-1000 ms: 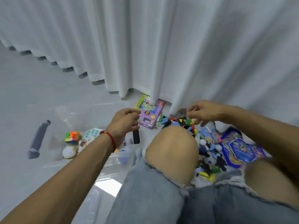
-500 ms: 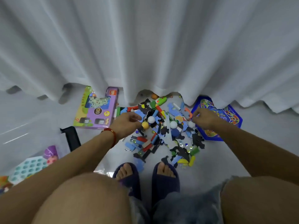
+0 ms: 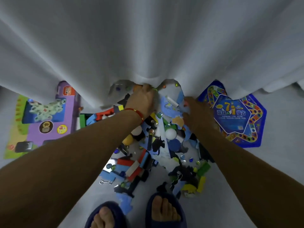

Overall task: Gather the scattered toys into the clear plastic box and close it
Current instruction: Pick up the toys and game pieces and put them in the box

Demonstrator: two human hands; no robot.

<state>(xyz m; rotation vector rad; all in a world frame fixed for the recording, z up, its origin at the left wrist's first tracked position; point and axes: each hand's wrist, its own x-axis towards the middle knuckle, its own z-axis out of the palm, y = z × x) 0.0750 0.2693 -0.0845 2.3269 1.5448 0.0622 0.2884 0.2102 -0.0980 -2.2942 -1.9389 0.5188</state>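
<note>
A: Head view. Left hand (image 3: 142,101), red cord at the wrist, reaches to the far edge of the heap of mixed plastic bricks, foam puzzle pieces and marbles (image 3: 158,145), right under the hem of the white curtain (image 3: 148,46). Fingers curled down onto something there; I cannot tell what it pinches.

B: Right hand (image 3: 195,116)?

A: Lies on the heap's right side, fingers bent over blue foam pieces; grip uncertain, motion blur. Purple-and-green cardboard toy box (image 3: 42,119) lies flat left of the left hand, blue star-shaped game board (image 3: 236,116) just right of the right hand.

B: The clear plastic box?

A: Not in view.

B: Advice for this step?

A: Judgement: cup both hands inward and rake from the curtain side toward the blue slippers (image 3: 164,209), so marbles do not roll beneath the cloth.
</note>
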